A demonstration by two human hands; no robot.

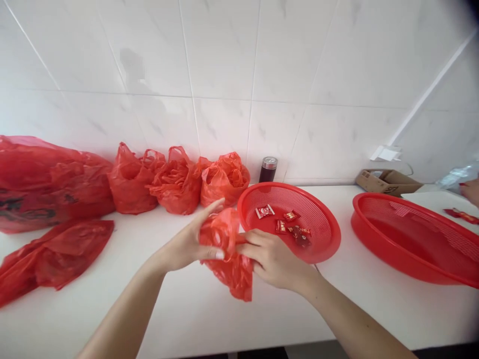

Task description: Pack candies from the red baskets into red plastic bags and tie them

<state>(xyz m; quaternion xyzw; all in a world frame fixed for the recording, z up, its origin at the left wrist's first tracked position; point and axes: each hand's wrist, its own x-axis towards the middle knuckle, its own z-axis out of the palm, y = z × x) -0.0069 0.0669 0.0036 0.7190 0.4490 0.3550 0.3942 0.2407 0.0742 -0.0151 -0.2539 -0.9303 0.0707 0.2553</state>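
Between my two hands hangs a crumpled red plastic bag [239, 276], held above the white table. My left hand [190, 239] grips its left side, the thumb across the front and the fingers behind it. On the other side my right hand [275, 257] pinches the bag with bent fingers; part of its grip is hidden. What the bag contains, if anything, I cannot make out. Just beyond my right hand stands a red mesh basket [318, 209] with several small red-wrapped packets [265, 212] at its bottom.
Several red bags [132, 187] line the wall, with a larger red bag [48, 179] at left and a flat one [71, 254] before it. A dark flask [268, 170], a second red basket [396, 259] and a cardboard box [398, 182] stand rightward. Another person's hand [470, 191] shows far right.
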